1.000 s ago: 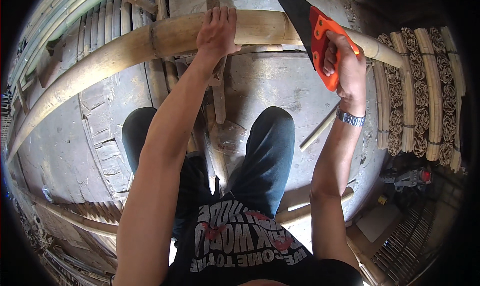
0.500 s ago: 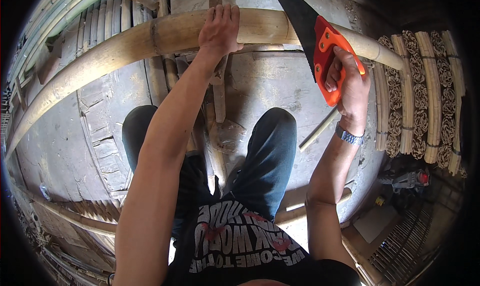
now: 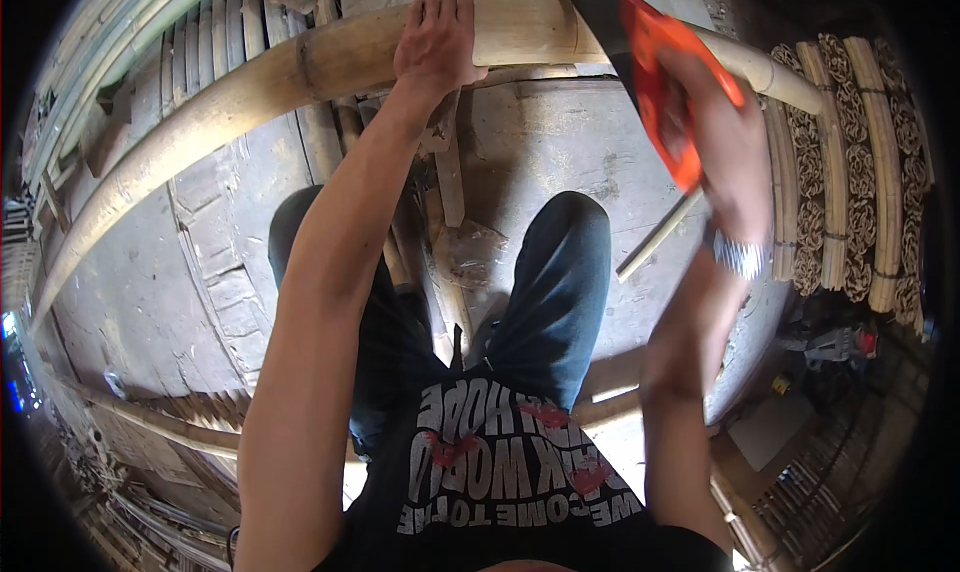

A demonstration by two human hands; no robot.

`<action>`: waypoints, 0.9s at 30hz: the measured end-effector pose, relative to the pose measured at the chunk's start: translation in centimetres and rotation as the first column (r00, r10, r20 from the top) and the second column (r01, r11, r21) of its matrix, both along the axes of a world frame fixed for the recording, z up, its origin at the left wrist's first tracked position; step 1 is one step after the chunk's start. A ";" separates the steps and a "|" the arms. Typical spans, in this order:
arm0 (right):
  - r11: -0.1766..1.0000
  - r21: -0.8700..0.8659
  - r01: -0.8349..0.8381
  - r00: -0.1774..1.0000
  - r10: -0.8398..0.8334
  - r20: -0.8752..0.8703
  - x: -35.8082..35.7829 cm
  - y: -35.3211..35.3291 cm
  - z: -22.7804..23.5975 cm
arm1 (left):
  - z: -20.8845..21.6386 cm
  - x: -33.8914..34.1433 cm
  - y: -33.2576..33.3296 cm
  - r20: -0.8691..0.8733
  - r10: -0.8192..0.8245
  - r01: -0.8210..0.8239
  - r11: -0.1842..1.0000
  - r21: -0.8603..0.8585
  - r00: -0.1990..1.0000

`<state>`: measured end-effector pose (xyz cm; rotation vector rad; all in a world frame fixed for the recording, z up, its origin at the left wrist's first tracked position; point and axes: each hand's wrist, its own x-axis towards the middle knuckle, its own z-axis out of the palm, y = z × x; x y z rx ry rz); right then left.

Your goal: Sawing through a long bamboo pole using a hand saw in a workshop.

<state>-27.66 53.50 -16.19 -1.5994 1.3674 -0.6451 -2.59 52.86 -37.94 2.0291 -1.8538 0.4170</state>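
My left hand (image 3: 437, 37) presses flat on the bamboo pole (image 3: 300, 67); my right hand (image 3: 725, 137) grips the orange-handled saw (image 3: 655, 82) across it.

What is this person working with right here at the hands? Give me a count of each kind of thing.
Thick bamboo pole, under the left hand: 1
Handsaw with orange handle, gripped by the right hand: 1
Wristwatch, on the right wrist: 1
Thin loose stick on the floor: 1
Total: 4
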 end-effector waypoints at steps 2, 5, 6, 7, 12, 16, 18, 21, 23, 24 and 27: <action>0.997 -0.013 -0.073 0.997 0.072 -0.035 -3.3 4.2 2.4 | 0.9 -0.6 0.7 0.001 0.025 -0.025 1.000 0.014 1.000; 0.996 -0.076 0.043 0.999 -0.042 0.015 -2.5 5.0 0.7 | 1.5 -1.2 0.3 0.037 -0.021 0.021 1.000 -0.004 0.999; 0.994 -0.096 0.048 0.998 -0.051 -0.028 -1.7 3.3 0.3 | 1.1 -1.1 0.2 0.036 -0.014 0.015 1.000 -0.024 0.999; 0.991 -0.092 0.097 0.995 -0.095 0.028 -0.8 1.0 -1.0 | 0.6 -1.4 -0.1 0.031 -0.014 0.016 0.999 -0.044 0.999; 0.998 -0.045 0.042 0.998 -0.044 -0.046 -0.9 1.0 -0.3 | -1.2 -0.1 0.4 0.020 0.003 -0.002 0.998 -0.056 1.000; 0.996 0.031 0.079 0.995 -0.081 0.058 -6.3 6.6 1.7 | 1.4 -1.3 0.4 0.060 -0.019 0.023 0.998 -0.057 0.998; 0.992 0.091 0.085 0.988 -0.096 0.124 -4.3 5.6 3.0 | 0.1 0.0 0.1 0.046 -0.008 0.011 0.998 -0.063 0.999; 0.999 -0.041 0.000 0.997 0.003 0.074 -0.5 -2.5 -2.5 | -1.1 -1.6 -0.3 -0.004 -0.059 0.058 0.996 -0.066 0.998; 0.997 -0.049 0.061 0.997 -0.064 -0.048 0.6 -0.6 -1.9 | -2.1 -0.1 0.3 0.032 0.036 -0.034 0.996 -0.084 0.999; 0.993 -0.043 0.108 0.993 -0.110 -0.034 -0.6 1.9 -1.3 | -1.5 -0.2 0.1 0.027 0.045 -0.043 0.996 -0.078 0.999; 0.993 -0.015 0.120 0.993 -0.120 0.007 -4.2 8.8 1.1 | 0.5 -0.4 -0.4 0.048 -0.008 0.013 0.994 -0.108 0.999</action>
